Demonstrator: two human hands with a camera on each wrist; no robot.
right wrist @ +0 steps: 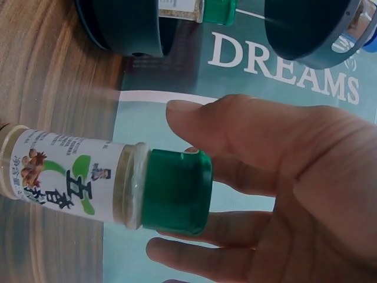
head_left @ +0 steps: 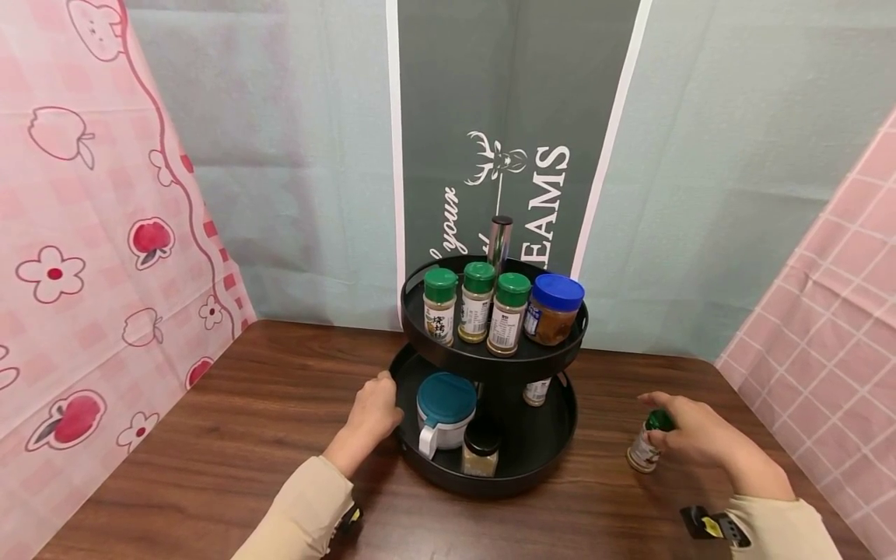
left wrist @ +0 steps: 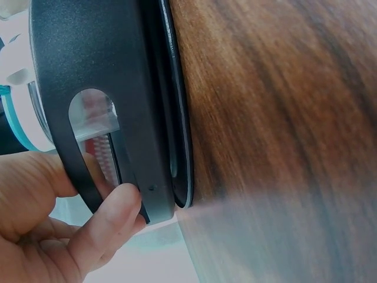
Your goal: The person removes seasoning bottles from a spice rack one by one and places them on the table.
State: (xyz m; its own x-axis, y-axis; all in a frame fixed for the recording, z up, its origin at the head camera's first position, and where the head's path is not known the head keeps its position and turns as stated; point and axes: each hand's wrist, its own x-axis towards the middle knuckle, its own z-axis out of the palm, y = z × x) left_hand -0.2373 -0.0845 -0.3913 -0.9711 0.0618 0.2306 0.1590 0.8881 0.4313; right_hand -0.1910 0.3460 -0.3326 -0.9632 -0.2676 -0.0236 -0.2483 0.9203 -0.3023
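A black two-tier rack [head_left: 483, 486] stands on the wooden table. My left hand [head_left: 374, 408] pinches the rim of its lower tray, with the thumb [left wrist: 121, 206] on the outside by the handle slot. To the right of the rack, a spice jar [right wrist: 70, 180] with a green cap stands upright on the table. Around its cap my right hand [head_left: 700, 435] is spread, thumb on one side and fingers behind; whether any finger touches the cap I cannot tell. The lower tray carries a teal-lidded white pot [head_left: 446, 408], a black-lidded jar [head_left: 481, 451] and another partly hidden jar [head_left: 537, 391].
Green-capped spice jars [head_left: 439, 307] and a blue-lidded jar [head_left: 554, 311] stand on the upper tray, around a metal post [head_left: 499, 241]. Behind the table hangs a grey-green cloth [head_left: 735, 194]. Pink cloths [head_left: 70, 311] close off both sides.
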